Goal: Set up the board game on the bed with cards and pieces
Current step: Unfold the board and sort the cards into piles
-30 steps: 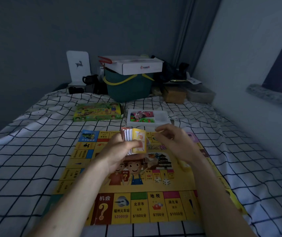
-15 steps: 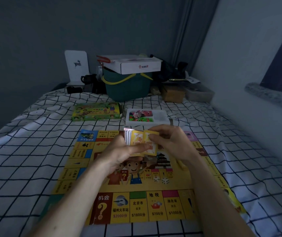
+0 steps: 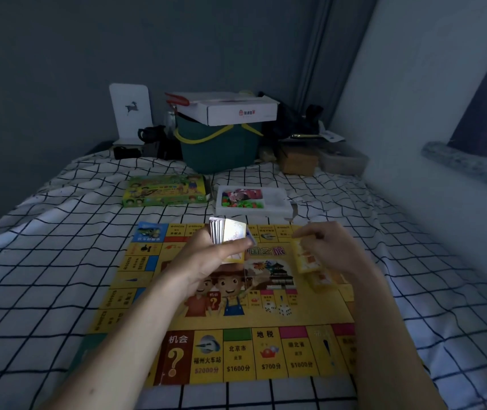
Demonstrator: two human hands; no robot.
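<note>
Head view: your left hand (image 3: 207,261) grips the thick stack of glossy paper game cards (image 3: 227,236) upright above the far half of the flat yellow printed game board (image 3: 236,321), which lies on the black-and-white checked bed sheet (image 3: 44,276), while your right hand (image 3: 328,250) pinches a single yellow card (image 3: 306,255) low over the board's right side. The cards look light, thin and slick, so hold the stack by its long edges and each card by a corner, lest they fan or slide

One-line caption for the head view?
Left hand holds deck; right hand lays a card on the board.
</note>
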